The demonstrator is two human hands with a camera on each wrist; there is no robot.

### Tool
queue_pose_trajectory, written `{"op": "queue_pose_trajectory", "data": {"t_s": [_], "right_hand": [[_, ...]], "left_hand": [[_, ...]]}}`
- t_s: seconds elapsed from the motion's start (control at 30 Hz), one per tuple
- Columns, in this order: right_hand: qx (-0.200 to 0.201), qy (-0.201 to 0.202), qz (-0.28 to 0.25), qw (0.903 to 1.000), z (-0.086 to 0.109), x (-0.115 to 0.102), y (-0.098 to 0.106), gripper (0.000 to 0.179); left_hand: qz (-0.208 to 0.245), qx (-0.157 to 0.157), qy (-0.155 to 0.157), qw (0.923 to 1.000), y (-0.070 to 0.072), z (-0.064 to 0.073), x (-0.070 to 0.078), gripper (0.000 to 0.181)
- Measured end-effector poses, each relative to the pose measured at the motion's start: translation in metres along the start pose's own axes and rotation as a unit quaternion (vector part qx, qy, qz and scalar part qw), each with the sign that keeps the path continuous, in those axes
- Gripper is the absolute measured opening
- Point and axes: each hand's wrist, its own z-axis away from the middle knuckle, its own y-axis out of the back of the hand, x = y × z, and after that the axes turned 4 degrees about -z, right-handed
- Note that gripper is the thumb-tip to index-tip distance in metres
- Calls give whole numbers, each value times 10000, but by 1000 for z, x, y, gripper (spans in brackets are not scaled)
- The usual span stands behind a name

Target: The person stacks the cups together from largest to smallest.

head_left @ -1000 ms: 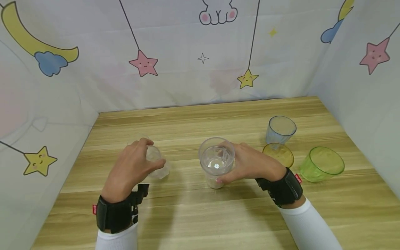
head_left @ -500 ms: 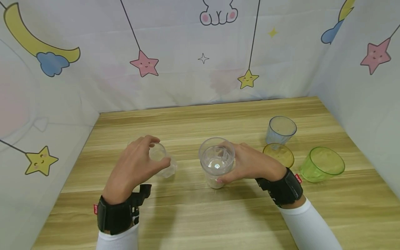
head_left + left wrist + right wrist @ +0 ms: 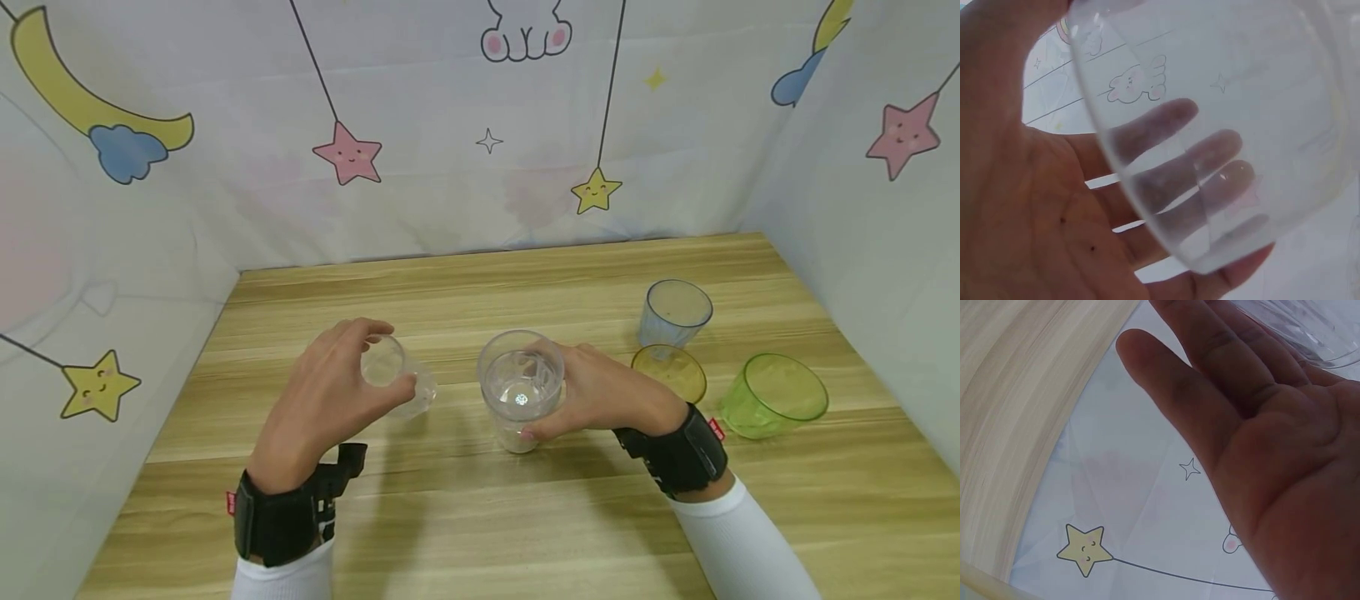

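My left hand point(image 3: 326, 396) grips a clear plastic cup point(image 3: 416, 398) between thumb and fingers, left of centre over the table. That cup is tilted, and in the left wrist view its see-through wall point(image 3: 1260, 112) spans most of the picture, with the fingers visible behind it. My right hand point(image 3: 592, 387) curls round a clear tumbler point(image 3: 520, 404) that stands upright near the middle, its wide mouth facing up. An inner ring shows below its rim. Only a corner of the clear tumbler point(image 3: 1310, 331) appears in the right wrist view, beyond the fingers.
To the right stand a blue-tinted cup point(image 3: 673, 321), an amber cup point(image 3: 670, 375) partly behind my right wrist, and a green cup point(image 3: 772, 400). White fabric walls point(image 3: 450, 208) printed with stars enclose the wooden table point(image 3: 465, 517) at the back and sides.
My left hand has shifted a little to the right and upward with the clear cup, bringing it closer to the tumbler and tilting it further. The right hand and tumbler have stayed put.
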Motion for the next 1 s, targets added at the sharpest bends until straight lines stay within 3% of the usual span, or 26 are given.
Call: {"op": "queue_pose_trajectory", "data": {"t_s": [0.23, 0.47, 1.0], "right_hand": [[-10, -13, -91, 10000, 1, -1, 0, 87], [-53, -4, -171, 9998, 0, -1, 0, 89], [-74, -26, -208, 9998, 0, 0, 0, 89]], "left_hand": [[149, 411, -533, 9976, -3, -2, 2, 54], [331, 785, -1139, 9898, -6, -5, 6, 51], [699, 1568, -1799, 9686, -6, -6, 13, 51]]}}
